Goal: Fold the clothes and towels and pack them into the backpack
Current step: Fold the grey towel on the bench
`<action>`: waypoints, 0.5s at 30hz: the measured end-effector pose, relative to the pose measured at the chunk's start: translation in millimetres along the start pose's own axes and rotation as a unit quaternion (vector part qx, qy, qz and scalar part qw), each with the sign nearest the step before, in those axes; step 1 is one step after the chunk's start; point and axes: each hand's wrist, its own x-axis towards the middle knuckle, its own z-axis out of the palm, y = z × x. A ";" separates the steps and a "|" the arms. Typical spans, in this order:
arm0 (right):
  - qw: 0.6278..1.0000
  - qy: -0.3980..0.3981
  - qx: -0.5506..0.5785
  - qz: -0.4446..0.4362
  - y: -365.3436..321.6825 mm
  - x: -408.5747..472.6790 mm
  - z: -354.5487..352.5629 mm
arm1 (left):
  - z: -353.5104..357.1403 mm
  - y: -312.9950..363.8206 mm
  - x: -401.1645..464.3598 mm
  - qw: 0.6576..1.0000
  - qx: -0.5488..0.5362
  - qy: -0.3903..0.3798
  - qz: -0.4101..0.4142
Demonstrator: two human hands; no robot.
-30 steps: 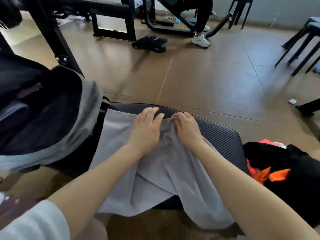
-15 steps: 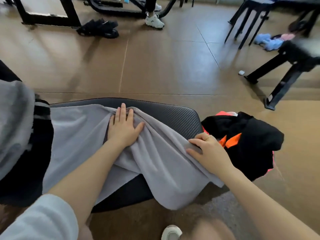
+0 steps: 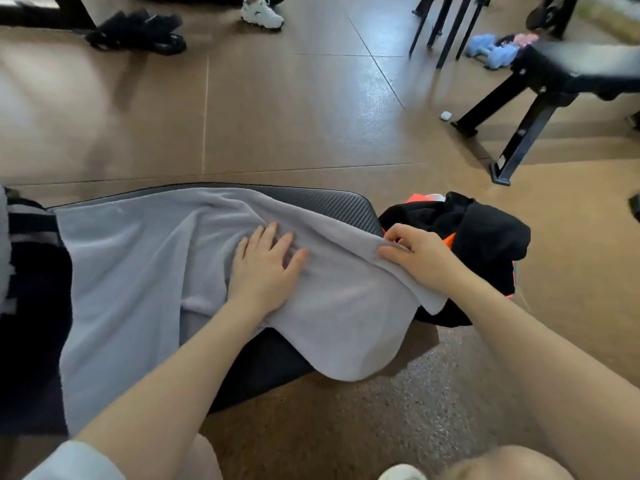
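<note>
Pressing flat with the left hand (image 3: 265, 271), fingers spread, on the grey towel (image 3: 145, 271) draped over the black bench (image 3: 346, 206); right hand (image 3: 420, 259) pinching its right edge. Soft, light, floppy: best gripped at corners.

A single wide-angle view from a camera worn on the person's head, looking forward and steeply down. Both forearms enter from the bottom edge, so the camera sits close above the hands. The left hand (image 3: 265, 268) and right hand (image 3: 420, 259) lie near the middle of the picture, on a grey towel (image 3: 138, 271) spread over a dark padded bench (image 3: 349, 206). The far edge of the bench crosses the middle; beyond it the brown floor (image 3: 294, 109) fills the upper half. Straight lines bend towards the edges. No second view exists to share any part.
</note>
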 end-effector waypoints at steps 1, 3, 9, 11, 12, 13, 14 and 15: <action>1.000 0.013 0.010 -0.003 1.5 7.3 -5.5 | -1.6 -1.1 1.4 0.999 -0.042 0.022 -0.001; 0.998 0.034 0.049 0.005 4.4 24.8 -15.2 | -5.8 -1.1 3.8 0.988 -0.126 0.084 -0.007; 0.985 0.112 0.134 -0.002 8.4 93.1 -39.7 | -1.5 -5.2 1.6 0.978 -0.146 0.145 0.022; 0.979 0.139 0.146 -0.038 5.9 115.6 -36.3 | -4.3 -1.7 1.2 0.975 -0.126 0.182 0.030; 0.982 0.139 0.119 -0.054 6.3 125.8 -30.3 | -5.0 -0.2 -0.7 0.971 -0.116 0.205 0.035; 0.988 0.127 0.056 -0.065 7.4 133.0 -21.4 | -5.4 1.2 -3.4 0.967 -0.105 0.227 0.038; 0.990 0.113 -0.010 -0.081 7.5 134.9 -12.0 | -6.4 2.5 -6.6 0.964 -0.096 0.244 0.032; 0.988 0.104 -0.048 -0.104 6.3 129.5 -2.8 | -7.6 3.2 -9.3 0.962 -0.084 0.258 0.020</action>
